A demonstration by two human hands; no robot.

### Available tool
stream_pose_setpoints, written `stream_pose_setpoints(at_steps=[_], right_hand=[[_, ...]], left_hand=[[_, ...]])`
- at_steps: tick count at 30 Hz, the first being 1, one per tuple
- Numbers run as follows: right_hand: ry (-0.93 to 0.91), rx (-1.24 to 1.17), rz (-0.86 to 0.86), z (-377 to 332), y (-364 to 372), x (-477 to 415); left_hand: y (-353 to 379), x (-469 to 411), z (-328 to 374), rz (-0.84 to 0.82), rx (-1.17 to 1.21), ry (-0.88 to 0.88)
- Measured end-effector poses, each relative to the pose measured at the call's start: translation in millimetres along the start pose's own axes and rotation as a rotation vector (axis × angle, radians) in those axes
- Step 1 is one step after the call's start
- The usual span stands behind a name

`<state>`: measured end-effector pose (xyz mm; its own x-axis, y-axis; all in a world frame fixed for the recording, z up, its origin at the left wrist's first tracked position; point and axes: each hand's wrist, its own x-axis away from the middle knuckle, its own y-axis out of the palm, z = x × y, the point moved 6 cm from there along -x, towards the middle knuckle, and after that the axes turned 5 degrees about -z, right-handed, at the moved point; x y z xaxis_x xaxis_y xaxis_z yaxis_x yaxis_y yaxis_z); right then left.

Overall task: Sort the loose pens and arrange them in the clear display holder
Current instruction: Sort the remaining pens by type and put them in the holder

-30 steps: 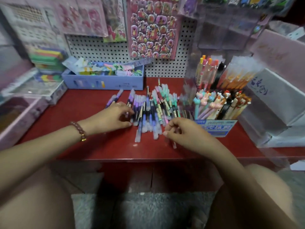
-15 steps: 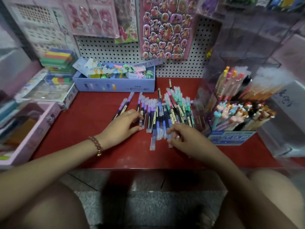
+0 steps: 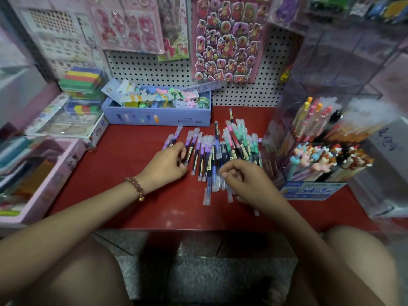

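Several loose pens [image 3: 220, 149] lie in a heap on the red shelf [image 3: 132, 195]: purple ones on the left, blue in the middle, green and pink on the right. My left hand [image 3: 165, 165] rests at the left side of the heap, its fingers curled round a purple pen [image 3: 190, 145]. My right hand [image 3: 247, 184] is at the heap's near edge, thumb and forefinger pinching the end of a blue pen [image 3: 215, 173]; a pen tip [image 3: 256, 212] sticks out under that hand. The clear display holder [image 3: 293, 120] stands to the right, with several pens in it.
A blue box [image 3: 159, 118] of stationery stands behind the heap against the pegboard [image 3: 238, 93]. A pink box [image 3: 55, 182] sits at the left. Sticker sheets [image 3: 225, 40] hang above. Animal-topped pens [image 3: 326, 160] fill the holder's front compartment.
My left hand's fingers have curled in over the purple pens. My right hand has stayed at the near edge of the heap. The view has tilted a little.
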<state>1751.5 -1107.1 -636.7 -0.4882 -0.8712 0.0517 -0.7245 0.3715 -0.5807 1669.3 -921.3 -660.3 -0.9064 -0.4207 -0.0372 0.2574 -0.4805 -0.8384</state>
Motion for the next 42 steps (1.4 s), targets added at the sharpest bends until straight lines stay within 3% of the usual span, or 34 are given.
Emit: stream_pose_setpoints(at_steps=[3, 5, 10, 15, 17, 19, 21, 24, 27, 35, 38, 42], right_hand=[[0.009, -0.104, -0.006, -5, 1, -6], [0.033, -0.219, -0.018, -9, 3, -8], [0.105, -0.574, -0.043, -14, 14, -7], [0.138, -0.628, 0.087, -9, 13, -9], [0.104, -0.594, 0.105, -10, 11, -11], [0.053, -0.508, 0.129, -10, 10, -13], [0.009, -0.446, 0.124, -10, 12, -14], [-0.046, -0.395, 0.095, -11, 14, -12], [-0.058, -0.385, 0.072, -12, 17, -11], [-0.062, -0.278, 0.08, -11, 14, -10], [-0.078, -0.246, 0.128, -13, 11, -8], [-0.145, -0.146, 0.276, -27, -4, 3]], left_hand=[[-22, 4, 8, 0.152, 0.253, 0.029], [-34, 14, 24, 0.165, 0.393, 0.137], [-26, 39, 54, -0.11, 0.53, 0.319], [-15, 46, 71, -0.331, 0.454, 0.381], [-19, 44, 66, -0.341, 0.513, 0.337], [-33, 33, 49, -0.206, 0.482, 0.263], [-49, 18, 17, -0.053, 0.372, 0.153], [-61, 3, -45, 0.034, 0.102, -0.113], [-48, 5, -77, -0.063, 0.143, -0.292], [-32, -3, -65, -0.109, 0.174, -0.348], [-38, -4, -50, -0.069, 0.135, -0.283], [-45, 4, 30, 0.022, 0.198, 0.096]])
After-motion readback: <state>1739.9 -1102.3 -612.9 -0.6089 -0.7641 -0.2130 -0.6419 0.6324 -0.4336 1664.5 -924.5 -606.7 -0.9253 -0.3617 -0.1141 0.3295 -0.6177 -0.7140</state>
